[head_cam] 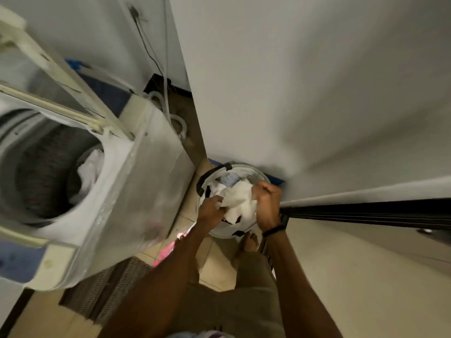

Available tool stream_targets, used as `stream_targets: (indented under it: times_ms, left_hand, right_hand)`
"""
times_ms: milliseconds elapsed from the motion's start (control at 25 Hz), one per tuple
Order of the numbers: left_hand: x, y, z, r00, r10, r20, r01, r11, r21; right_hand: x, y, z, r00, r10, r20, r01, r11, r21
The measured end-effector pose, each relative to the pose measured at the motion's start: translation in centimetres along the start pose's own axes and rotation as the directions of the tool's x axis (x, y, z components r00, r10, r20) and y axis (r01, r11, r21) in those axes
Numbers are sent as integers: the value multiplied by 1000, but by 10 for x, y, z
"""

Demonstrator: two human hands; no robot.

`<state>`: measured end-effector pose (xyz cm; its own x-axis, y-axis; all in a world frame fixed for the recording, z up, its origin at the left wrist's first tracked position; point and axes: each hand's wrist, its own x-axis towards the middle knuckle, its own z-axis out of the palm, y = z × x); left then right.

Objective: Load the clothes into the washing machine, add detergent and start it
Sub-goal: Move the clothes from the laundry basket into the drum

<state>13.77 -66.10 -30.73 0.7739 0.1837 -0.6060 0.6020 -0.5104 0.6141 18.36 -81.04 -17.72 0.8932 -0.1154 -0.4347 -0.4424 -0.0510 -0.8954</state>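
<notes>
Clothes (238,200), a white bundle, sit gathered in both hands above the white bucket (258,175) on the floor. Left hand (211,208) pinches one edge; right hand (267,195) is fisted on the other, a grip closed on fabric. Beside them, the top-loading washing machine (136,181) stands with its lid (46,59) raised, some laundry already in the drum (46,167). Trailing cloth could snag the bucket's black handle (207,176) or drop onto the tiles.

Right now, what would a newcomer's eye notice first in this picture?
Both hands, left and right, each with a grip on white cloth in the bucket on the floor, at centre. To the left stands the washer, lid up, with white clothes already in its drum.
</notes>
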Motion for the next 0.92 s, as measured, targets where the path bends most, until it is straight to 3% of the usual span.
stream_targets:
  times_ms: [80, 120, 240, 320, 400, 480, 560, 640, 720, 800, 920]
  left_hand:
    - [-27, 30, -34, 995, 99, -13, -100, 994, -47]
    - [-41, 46, -53, 986, 166, -18, -167, 983, -73]
    - [-82, 90, -117, 945, 320, -69, -327, 931, -164]
    - [-98, 114, -162, 940, 333, -72, -340, 907, -249]
    - [-115, 137, -200, 935, 354, -11, -338, 883, -325]
    - [-135, 162, -227, 917, 383, 109, -295, 837, -460]
    - [-159, 186, -251, 894, 393, 214, -231, 815, -531]
    - [-182, 201, -283, 891, 392, 229, -240, 834, -496]
    - [-201, 203, -329, 897, 403, 183, -307, 864, -398]
    - [-221, 192, -386, 904, 402, 145, -387, 914, -123]
    - [-248, 162, -467, 949, 313, 41, -312, 911, 271]
  right_hand:
    - [-15, -52, -12, 993, -110, -44, 113, 992, 53]
    - [-21, -73, -18, 983, -161, -84, 161, 987, -5]
    - [-29, -117, -31, 933, -261, -248, 107, 859, -501]
    - [-29, -130, -38, 913, -278, -299, 11, 749, -662]
    - [-28, -137, -36, 962, -204, -183, 3, 678, -735]
    - [-31, -140, -15, 969, -174, 176, 242, 517, -821]
    - [-38, -143, 18, 817, -188, 545, 564, 459, -687]
    - [-56, -155, 52, 734, -259, 628, 640, 575, -510]
    - [-68, -180, 82, 740, -378, 556, 611, 722, -323]
    - [-75, -211, 106, 771, -463, 438, 572, 805, -156]
    - [-83, -261, 144, 796, -522, 305, 577, 808, -122]
